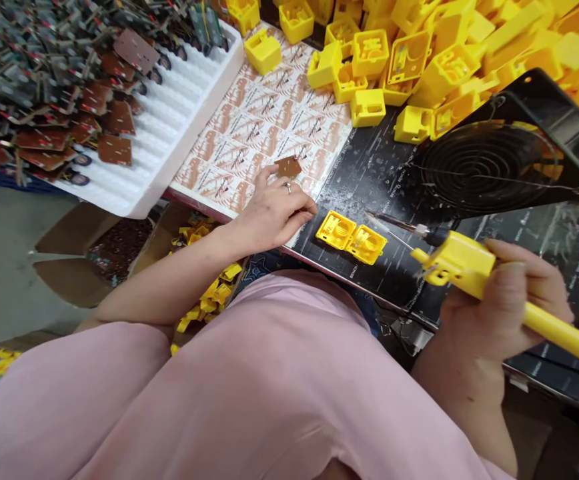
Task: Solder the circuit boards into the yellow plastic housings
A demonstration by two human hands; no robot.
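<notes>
Currently, from my remote seat, I have the two hands well apart. I see the right hand [514,307] clenched around a yellow soldering gun [462,263], its metal tip pointing left, near an opened yellow housing [337,230]. That housing lies on the black bench surface [394,280] between the hands, its two halves side by side with insides facing up. I watch the left hand [274,207], a ring on one finger and the fingers bent, over a patterned sheet [229,140]; a small brown circuit board [289,167] lies at its fingers, and I cannot tell whether they grip it. On the left, I view a ridged white foam tray [184,83] heaped with wired circuit boards [117,119]. A black fan [489,160] stands beyond the gun, near piled yellow casings [369,53].
</notes>
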